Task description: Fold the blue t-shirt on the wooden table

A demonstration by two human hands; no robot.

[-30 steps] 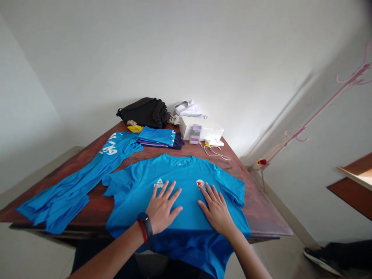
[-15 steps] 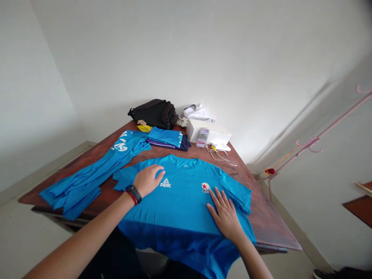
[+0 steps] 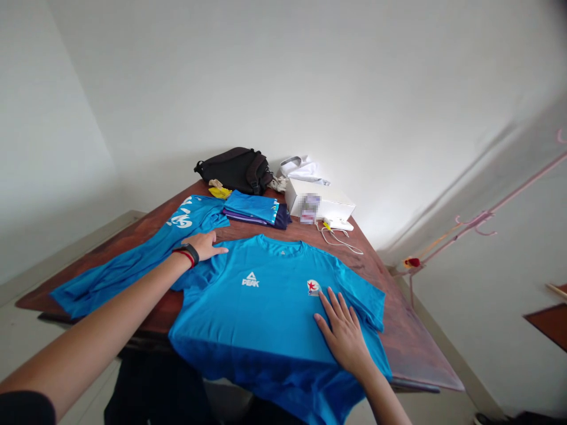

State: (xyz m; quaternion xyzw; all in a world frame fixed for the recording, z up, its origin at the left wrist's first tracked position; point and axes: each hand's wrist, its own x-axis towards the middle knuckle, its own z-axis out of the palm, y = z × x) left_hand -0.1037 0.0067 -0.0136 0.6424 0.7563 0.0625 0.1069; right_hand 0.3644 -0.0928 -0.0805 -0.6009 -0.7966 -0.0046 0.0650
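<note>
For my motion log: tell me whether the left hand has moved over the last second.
Yes. The left hand went from beside the PEAK logo leftward and away, to the shoulder edge of the blue T-shirt.

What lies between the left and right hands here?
Head view: only the chest of the blue shirt, bearing a white logo and star badge, lies between left hand and right hand.

Black bag [image 3: 237,168], white box [image 3: 328,205], folded clothes [image 3: 252,208] and white cable [image 3: 340,240] on the wooden table [image 3: 401,313]
</note>
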